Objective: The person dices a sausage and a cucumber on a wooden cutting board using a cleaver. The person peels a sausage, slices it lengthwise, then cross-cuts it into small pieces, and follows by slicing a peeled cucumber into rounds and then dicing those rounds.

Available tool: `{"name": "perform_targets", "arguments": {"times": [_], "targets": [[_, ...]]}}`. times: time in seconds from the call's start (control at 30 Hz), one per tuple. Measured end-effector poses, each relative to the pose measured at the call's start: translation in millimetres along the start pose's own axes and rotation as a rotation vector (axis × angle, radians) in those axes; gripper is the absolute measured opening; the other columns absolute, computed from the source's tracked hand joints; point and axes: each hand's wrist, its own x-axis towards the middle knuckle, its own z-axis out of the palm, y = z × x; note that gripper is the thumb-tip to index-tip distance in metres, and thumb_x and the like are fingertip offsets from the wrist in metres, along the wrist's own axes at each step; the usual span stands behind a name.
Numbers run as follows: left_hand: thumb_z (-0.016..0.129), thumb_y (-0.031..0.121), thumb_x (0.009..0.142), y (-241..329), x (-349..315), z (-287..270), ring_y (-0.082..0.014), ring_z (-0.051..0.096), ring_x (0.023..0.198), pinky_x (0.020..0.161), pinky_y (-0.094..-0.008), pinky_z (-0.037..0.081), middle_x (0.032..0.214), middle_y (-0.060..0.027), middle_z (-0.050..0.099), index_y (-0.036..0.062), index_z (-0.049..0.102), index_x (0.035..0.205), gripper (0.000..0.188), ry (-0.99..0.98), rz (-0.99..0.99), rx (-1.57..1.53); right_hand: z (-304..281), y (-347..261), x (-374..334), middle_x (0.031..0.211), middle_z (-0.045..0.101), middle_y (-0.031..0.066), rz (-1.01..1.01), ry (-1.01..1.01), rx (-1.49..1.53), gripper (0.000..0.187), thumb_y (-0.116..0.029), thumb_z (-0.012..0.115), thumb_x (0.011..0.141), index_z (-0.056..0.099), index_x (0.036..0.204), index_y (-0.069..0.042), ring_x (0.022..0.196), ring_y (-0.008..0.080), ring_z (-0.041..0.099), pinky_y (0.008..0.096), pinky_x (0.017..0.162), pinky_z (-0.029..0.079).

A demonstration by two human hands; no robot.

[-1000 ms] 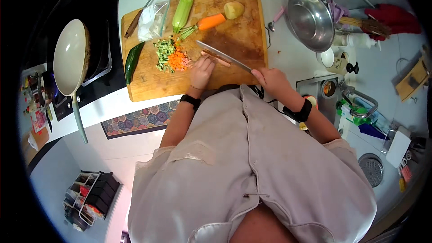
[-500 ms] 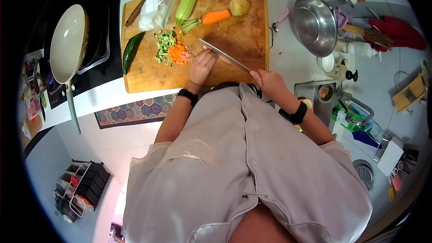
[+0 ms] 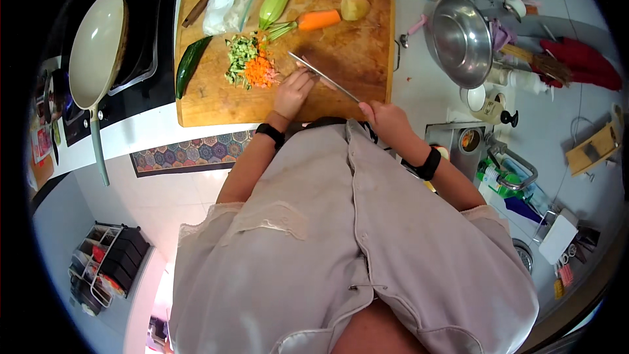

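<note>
My right hand (image 3: pixel 385 120) grips a kitchen knife (image 3: pixel 324 77), its blade slanting up and left across the wooden cutting board (image 3: pixel 354 46). Close to the blade, the curled fingers of my left hand (image 3: pixel 293 92) hold down a pinkish piece of food (image 3: pixel 326 84), mostly hidden by the knife and fingers. To the left of those fingers lies a heap of diced green vegetable (image 3: pixel 241 59), diced carrot (image 3: pixel 259 69) and small pink bits. Farther back are a pale green squash (image 3: pixel 277 1), a cut carrot (image 3: pixel 319 20) and a peeled potato (image 3: pixel 354 7).
A cucumber (image 3: pixel 191 69) and a white-filled plastic bag (image 3: pixel 229 8) lie at the board's left, beside a wooden-handled utensil (image 3: pixel 200 6). A frying pan (image 3: pixel 97 49) sits on the stove. At right are a steel bowl (image 3: pixel 460 42) and a sink (image 3: pixel 445 136).
The whole view has shifted slightly, with the board sitting higher in the picture. Both hands keep nearly the same place and grip on the board.
</note>
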Motion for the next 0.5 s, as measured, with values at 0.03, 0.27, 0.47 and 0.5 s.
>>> {"name": "perform_targets", "arguments": {"times": [0.03, 0.27, 0.47, 0.5], "targets": [[0.054, 0.007, 0.073, -0.4, 0.1, 0.5, -0.0217, 0.057, 0.099, 0.080, -0.0302, 0.049, 0.094, -0.0052, 0.060, 0.0051, 0.063, 0.093, 0.022, 0.001, -0.004, 0.000, -0.2, -2.5, 0.0, 0.061, 0.055, 0.0205, 0.014, -0.001, -0.019, 0.043, -0.034, 0.045, 0.093, 0.055, 0.068, -0.001, 0.058, 0.0403, 0.053, 0.0465, 0.054, 0.042], [0.054, 0.006, 0.073, -1.4, 2.0, 3.7, -0.0217, 0.056, 0.100, 0.081, -0.0303, 0.048, 0.095, -0.0054, 0.060, 0.0044, 0.062, 0.093, 0.023, 0.032, -0.001, -0.020, 15.1, 4.8, 11.9, 0.064, 0.059, 0.0221, 0.015, -0.031, 0.028, 0.053, -0.042, 0.040, 0.093, 0.060, 0.069, 0.001, 0.063, 0.0403, 0.059, 0.0486, 0.057, 0.047], [0.053, 0.005, 0.072, -5.1, 2.2, 11.4, -0.0226, 0.056, 0.100, 0.082, -0.0312, 0.048, 0.094, -0.0055, 0.059, 0.0040, 0.062, 0.093, 0.024, 0.053, -0.013, -0.060, 27.0, 28.0, 20.9, 0.066, 0.057, 0.0247, 0.219, -0.100, 0.446, 0.053, -0.041, 0.036, 0.095, 0.059, 0.075, 0.003, 0.060, 0.0423, 0.055, 0.0467, 0.056, 0.043], [0.053, 0.005, 0.072, -6.8, 2.3, 11.3, -0.0227, 0.055, 0.100, 0.083, -0.0310, 0.048, 0.095, -0.0054, 0.059, 0.0041, 0.062, 0.093, 0.024, 0.027, -0.019, -0.080, 20.3, 22.7, 18.8, 0.065, 0.056, 0.0249, 0.164, -0.060, 0.440, 0.053, -0.040, 0.035, 0.095, 0.057, 0.076, 0.004, 0.058, 0.0417, 0.053, 0.0456, 0.056, 0.041]]}}
